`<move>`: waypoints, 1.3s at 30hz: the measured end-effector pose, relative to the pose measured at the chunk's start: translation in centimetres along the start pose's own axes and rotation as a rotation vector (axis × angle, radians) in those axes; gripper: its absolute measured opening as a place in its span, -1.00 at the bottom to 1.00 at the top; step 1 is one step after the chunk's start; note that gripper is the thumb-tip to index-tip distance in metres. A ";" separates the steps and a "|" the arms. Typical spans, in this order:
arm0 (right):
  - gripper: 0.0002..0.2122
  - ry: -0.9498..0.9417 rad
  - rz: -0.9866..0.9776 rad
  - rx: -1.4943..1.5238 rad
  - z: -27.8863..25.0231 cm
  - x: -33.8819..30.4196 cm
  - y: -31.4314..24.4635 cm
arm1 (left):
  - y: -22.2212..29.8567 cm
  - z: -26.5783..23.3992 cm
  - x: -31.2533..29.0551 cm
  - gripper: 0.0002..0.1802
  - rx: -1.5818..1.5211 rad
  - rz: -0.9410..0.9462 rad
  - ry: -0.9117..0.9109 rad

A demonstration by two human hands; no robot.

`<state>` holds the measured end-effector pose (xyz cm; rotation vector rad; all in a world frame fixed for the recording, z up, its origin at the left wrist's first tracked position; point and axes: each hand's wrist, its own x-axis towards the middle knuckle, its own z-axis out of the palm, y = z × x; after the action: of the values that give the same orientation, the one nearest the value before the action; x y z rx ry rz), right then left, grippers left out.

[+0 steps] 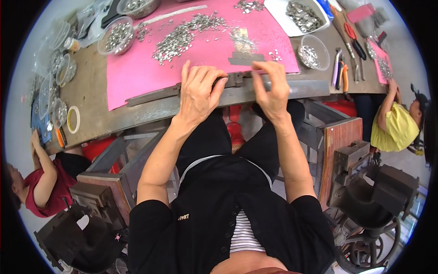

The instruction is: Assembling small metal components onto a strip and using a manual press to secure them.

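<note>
Along the table's near edge lies a long dark metal bar [153,97], with a small dark metal fixture [236,80] at its middle. Curled over the bar just left of the fixture is my left hand [200,92], thumb and forefinger closed against the dark metal. My right hand [273,92] hovers at the fixture's right side, its fingers bent toward the thumb. Those fingertips are slightly blurred, and what they hold, if anything, cannot be made out. Beyond the hands, a heap of small silvery metal pieces [175,42] spreads over the pink mat [137,80]. Grey tape [246,59] crosses the mat near the fixture.
Clear tubs of metal pieces stand left [119,36] and right [314,52]; a white tray [278,11] is at the back right. Pliers [338,68] and red-handled cutters [355,41] lie right. A tape roll [73,119] sits left. Co-workers sit on both sides, beside heavy machines [388,196].
</note>
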<state>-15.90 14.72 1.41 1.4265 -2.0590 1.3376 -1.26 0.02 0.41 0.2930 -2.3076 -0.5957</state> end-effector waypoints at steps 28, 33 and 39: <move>-0.91 -0.140 0.069 -0.360 -3.2 1.3 7.3 | 0.6 0.6 0.5 -0.88 -0.061 -0.139 -0.069; -0.91 -0.130 -0.003 -0.154 -2.3 1.8 4.2 | 0.4 -0.5 0.4 -0.88 -0.184 -0.190 -0.088; -0.85 -0.300 -0.167 0.070 2.1 1.2 -1.0 | -0.4 -1.9 -0.5 -0.84 -0.119 -0.183 0.136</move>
<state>-15.11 12.23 1.64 1.8841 -2.0277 1.2000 0.45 -0.80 1.10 0.4762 -2.1193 -0.7768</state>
